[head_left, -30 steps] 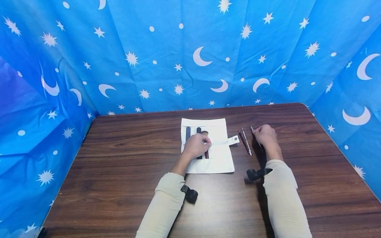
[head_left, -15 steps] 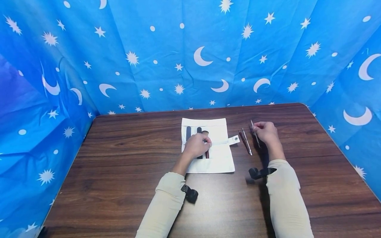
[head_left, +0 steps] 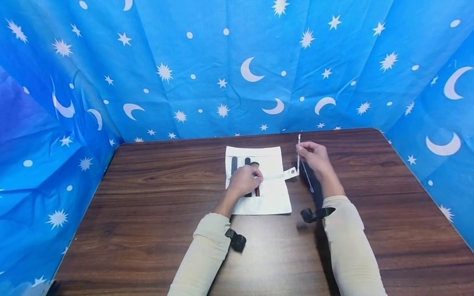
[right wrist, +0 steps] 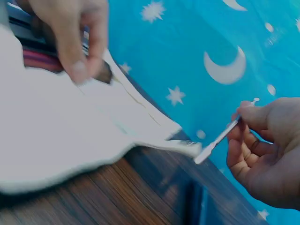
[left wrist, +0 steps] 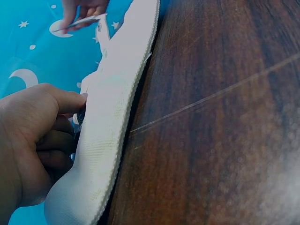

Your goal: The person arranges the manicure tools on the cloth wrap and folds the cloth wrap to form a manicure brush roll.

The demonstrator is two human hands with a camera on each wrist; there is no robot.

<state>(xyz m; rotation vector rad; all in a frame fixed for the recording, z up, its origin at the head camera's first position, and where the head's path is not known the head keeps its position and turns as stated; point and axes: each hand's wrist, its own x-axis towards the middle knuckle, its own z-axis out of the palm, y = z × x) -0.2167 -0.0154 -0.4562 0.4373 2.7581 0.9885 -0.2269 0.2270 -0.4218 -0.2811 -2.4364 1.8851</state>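
Observation:
A white fabric pouch lies unfolded on the table. Its pocket bears a dark grey flat file, a black slim tool and a brush with a reddish handle. Over these, my left hand pinches the pouch's pocket edge with thumb and curled fingers; the exact grip is partly hidden. My right hand pinches a slim silver cuticle pusher near its upper end. Its flat lower end is by the pouch's snap strap; contact cannot be told.
Another slim metal tool lies on the brown wooden table, right of the strap, in my right arm's shadow. A blue curtain with moons and stars hangs behind the table and at both sides.
My right hand has lifted the cuticle pusher from the table and moved left with it, towards the pouch strap. My left hand stays in place on the pouch.

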